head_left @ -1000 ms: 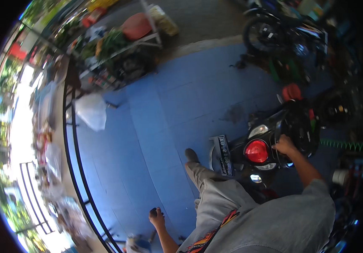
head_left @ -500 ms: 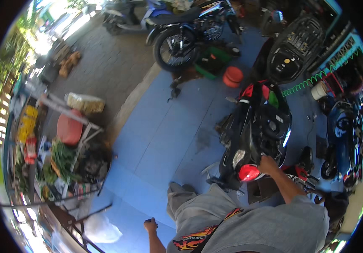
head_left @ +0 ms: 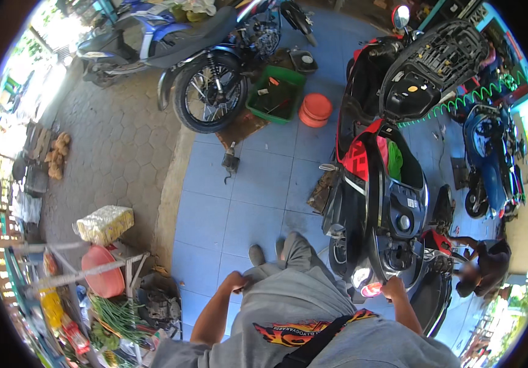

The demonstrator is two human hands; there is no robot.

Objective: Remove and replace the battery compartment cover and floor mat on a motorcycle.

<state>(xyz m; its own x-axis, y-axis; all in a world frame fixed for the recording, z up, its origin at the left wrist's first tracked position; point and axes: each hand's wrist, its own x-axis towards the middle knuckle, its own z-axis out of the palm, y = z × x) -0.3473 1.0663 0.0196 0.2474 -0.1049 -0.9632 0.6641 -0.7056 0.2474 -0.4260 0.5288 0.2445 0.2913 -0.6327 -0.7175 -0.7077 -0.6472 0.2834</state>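
In the head view, stands on a blue tiled floor (head_left: 205, 208) at the left of the rear end of a black-and-red scooter (head_left: 377, 202), parked with its seat (head_left: 432, 67) tipped up and a green cloth (head_left: 394, 161) inside the open compartment. Rests the right hand (head_left: 392, 287) on the scooter's tail, just beside the red tail light (head_left: 372, 289), fingers bent; cannot tell whether closed around anything. Holds the left hand (head_left: 234, 282) low by the grey trousers (head_left: 276, 270), fingers curled in; cannot tell about anything inside. Has a green tray (head_left: 285, 75) farther ahead, near a round red container (head_left: 316, 110) and a motorbike (head_left: 193, 40) with spoked wheels. Shares the place with a crouching person (head_left: 492, 264) at the right.
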